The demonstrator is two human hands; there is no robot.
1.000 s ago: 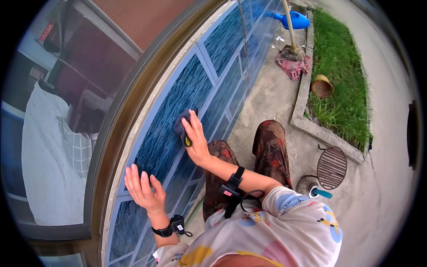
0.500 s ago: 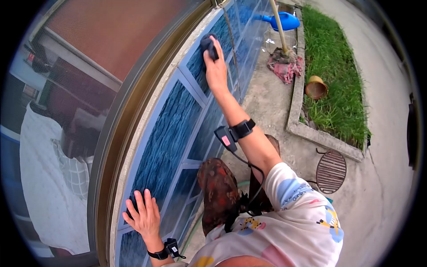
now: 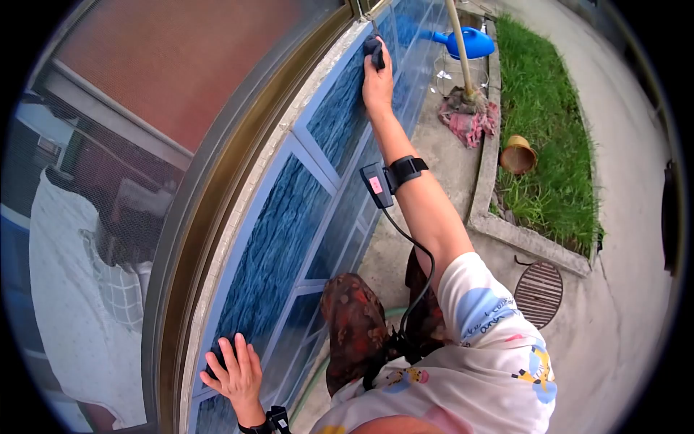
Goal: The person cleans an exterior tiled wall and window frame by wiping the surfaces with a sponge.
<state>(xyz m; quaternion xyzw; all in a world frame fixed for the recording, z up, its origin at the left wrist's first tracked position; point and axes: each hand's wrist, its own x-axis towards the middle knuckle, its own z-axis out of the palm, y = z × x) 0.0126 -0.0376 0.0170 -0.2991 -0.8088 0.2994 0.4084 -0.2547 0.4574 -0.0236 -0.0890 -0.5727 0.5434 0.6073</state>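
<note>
With fingers spread, my left hand (image 3: pixel 237 377) rests against the blue tiled wall (image 3: pixel 271 242) near its lower left part. A small dark patch shows beside its fingers, and I cannot tell what it is. My right arm is stretched far along the wall. At its end my right hand (image 3: pixel 378 90) grips a dark bunched cloth (image 3: pixel 374 52), pressed to the tiles close to the ledge (image 3: pixel 316 87). The tiles have a dark wavy pattern with lighter blue borders. A black strap with a small box (image 3: pixel 377 184) and a cable sits on my right forearm.
A framed screen window (image 3: pixel 137 87) runs along the left. Beyond the wall stand a mop (image 3: pixel 468 116) and a blue watering can (image 3: pixel 473 43). A pot (image 3: pixel 517 155) lies tipped on grass (image 3: pixel 549 181) behind a concrete curb (image 3: pixel 531 244). A round drain grate (image 3: pixel 538 294) is set in the ground.
My right hand has slid farther along the wall with the cloth, up and to the right in view. My left hand stays on the tiles, appearing slightly lower as the view shifts.
</note>
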